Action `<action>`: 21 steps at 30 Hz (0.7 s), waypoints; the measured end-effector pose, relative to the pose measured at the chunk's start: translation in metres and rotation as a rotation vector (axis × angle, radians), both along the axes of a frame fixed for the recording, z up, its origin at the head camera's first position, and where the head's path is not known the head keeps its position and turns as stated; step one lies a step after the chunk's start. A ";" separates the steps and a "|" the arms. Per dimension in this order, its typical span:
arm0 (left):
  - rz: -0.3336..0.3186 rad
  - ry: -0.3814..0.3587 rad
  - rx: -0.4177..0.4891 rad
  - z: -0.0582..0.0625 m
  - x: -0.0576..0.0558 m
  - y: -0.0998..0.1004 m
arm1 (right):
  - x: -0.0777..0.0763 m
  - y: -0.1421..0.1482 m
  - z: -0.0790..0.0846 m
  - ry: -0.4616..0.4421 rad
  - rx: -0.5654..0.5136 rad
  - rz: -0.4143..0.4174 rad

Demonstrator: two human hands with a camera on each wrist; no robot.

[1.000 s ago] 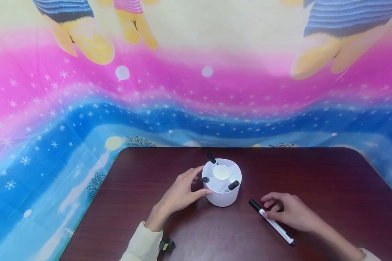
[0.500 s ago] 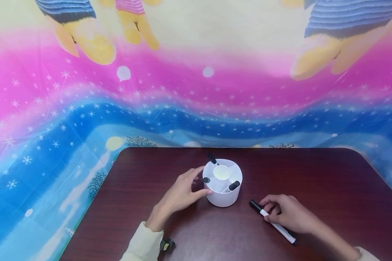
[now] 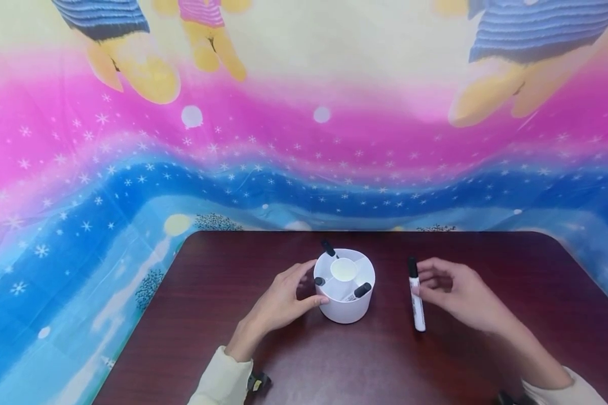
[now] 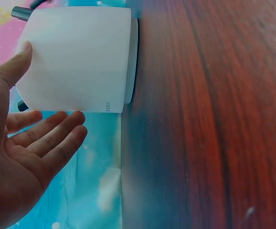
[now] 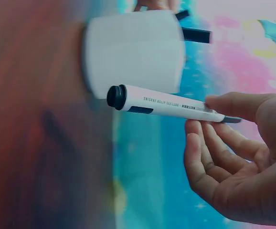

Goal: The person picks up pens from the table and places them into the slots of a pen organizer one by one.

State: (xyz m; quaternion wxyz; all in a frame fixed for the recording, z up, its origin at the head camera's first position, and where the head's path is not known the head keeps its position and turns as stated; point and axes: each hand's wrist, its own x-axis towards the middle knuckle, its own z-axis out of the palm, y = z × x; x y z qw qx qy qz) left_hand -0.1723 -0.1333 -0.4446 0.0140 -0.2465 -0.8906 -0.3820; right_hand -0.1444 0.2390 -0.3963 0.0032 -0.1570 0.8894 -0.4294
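Observation:
A round white pen holder (image 3: 347, 309) with divided compartments and a central cup stands on the dark wood table. Several black-capped markers lean in it, one marker cap (image 3: 362, 290) at the front right. My left hand (image 3: 284, 298) holds the holder's left side, thumb (image 4: 21, 64) on the wall near the rim and index finger opposite. To the right, my right hand (image 3: 458, 289) pinches a whiteboard marker (image 3: 418, 309) between thumb and fingertips. This marker is raised nearly upright off the table, black cap up, its bottom end toward the holder in the right wrist view.
The dark red-brown table (image 3: 233, 247) has rounded far corners. Behind it hangs a colourful cloth (image 3: 304, 169) with snowflakes and cartoon figures. A black wrist device (image 3: 259, 382) sits at the left sleeve.
My right hand has taken hold of the marker lying on the table, lifted it and turned it from slanted to nearly upright. The left hand and holder have stayed in place.

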 end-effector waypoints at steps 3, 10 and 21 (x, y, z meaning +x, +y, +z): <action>0.002 -0.004 -0.002 0.000 0.001 0.000 | -0.003 -0.003 0.011 0.031 -0.056 -0.061; 0.001 -0.007 0.001 -0.001 0.001 0.000 | -0.009 -0.011 0.024 0.098 -0.237 -0.100; 0.001 -0.001 0.009 -0.001 0.000 0.000 | -0.016 -0.023 0.030 0.064 -0.369 -0.143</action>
